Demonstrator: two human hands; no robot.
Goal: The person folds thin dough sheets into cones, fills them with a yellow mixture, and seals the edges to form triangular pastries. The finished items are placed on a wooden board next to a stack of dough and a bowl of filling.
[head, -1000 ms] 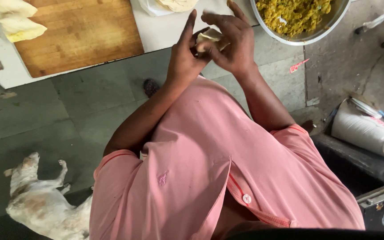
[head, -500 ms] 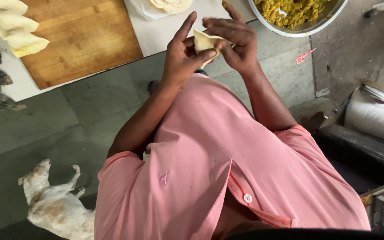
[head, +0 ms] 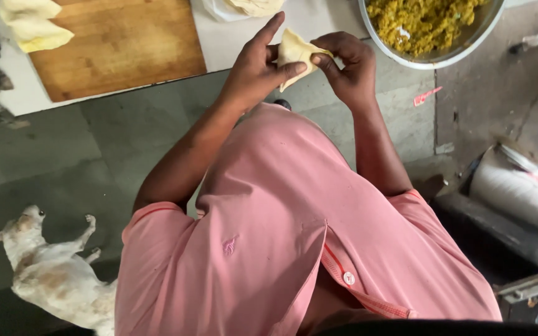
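We hold a folded dough pocket (head: 295, 52) between both hands above the edge of the white surface (head: 231, 38). Our left hand (head: 253, 71) cups it, fingers closed around it with the forefinger raised, and our right hand (head: 347, 68) pinches its rim beside the metal bowl of yellow filling (head: 428, 28).

A wooden cutting board (head: 116, 46) lies at eleven o'clock with folded dough pieces (head: 32, 25) at its left corner, a steel bowl of yellow filling (head: 431, 28) sits at one o'clock, and a pale dog (head: 48, 274) lies at eight o'clock.
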